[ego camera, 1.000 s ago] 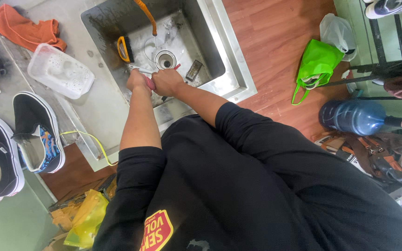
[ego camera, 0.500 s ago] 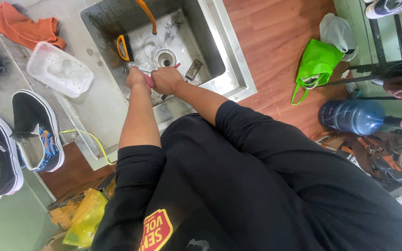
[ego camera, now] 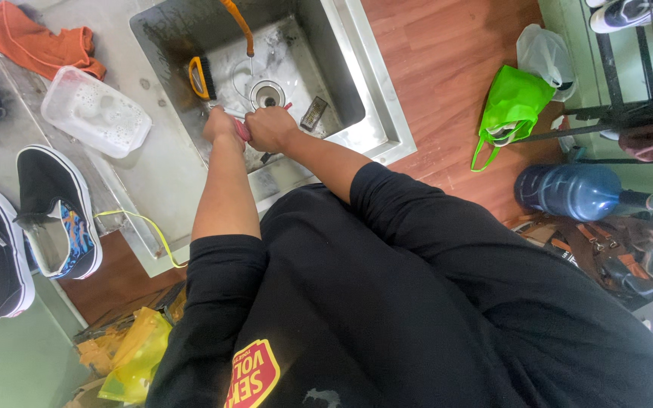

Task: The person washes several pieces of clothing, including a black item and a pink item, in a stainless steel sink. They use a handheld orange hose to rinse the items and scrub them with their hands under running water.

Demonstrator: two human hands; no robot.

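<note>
Over the steel sink (ego camera: pixel 341 83), both hands meet just near of the drain (ego camera: pixel 267 94). The left hand (ego camera: pixel 222 125) and the right hand (ego camera: pixel 270 128) are curled side by side around a small pink thing (ego camera: pixel 244 131), of which only a narrow strip shows between them; its kind cannot be told. That strip runs roughly near to far, and a thin pale end pokes out to the far left of the left hand. Both hands grasp it, knuckles up, touching each other.

The sink is a square basin of dull, scratched metal, wet and streaked with foam. An orange hose (ego camera: pixel 239 23) curves down from the far edge toward the drain. Left of the drain a brush with a yellow rim (ego camera: pixel 199 78) leans against the basin floor, and right of the drain lies a small dark rectangular block (ego camera: pixel 314 113).

On the grey counter to the left stands a clear plastic tub (ego camera: pixel 96 112) filled with suds, and an orange cloth (ego camera: pixel 43 41) lies crumpled beyond it. Nearer, black canvas shoes (ego camera: pixel 58 211) with white soles rest on the counter's edge. To the right, on the reddish wood floor, sit a green bag (ego camera: pixel 512 106) and a blue water jug (ego camera: pixel 568 190) on its side. The person's black sleeves fill the near part of the view.
</note>
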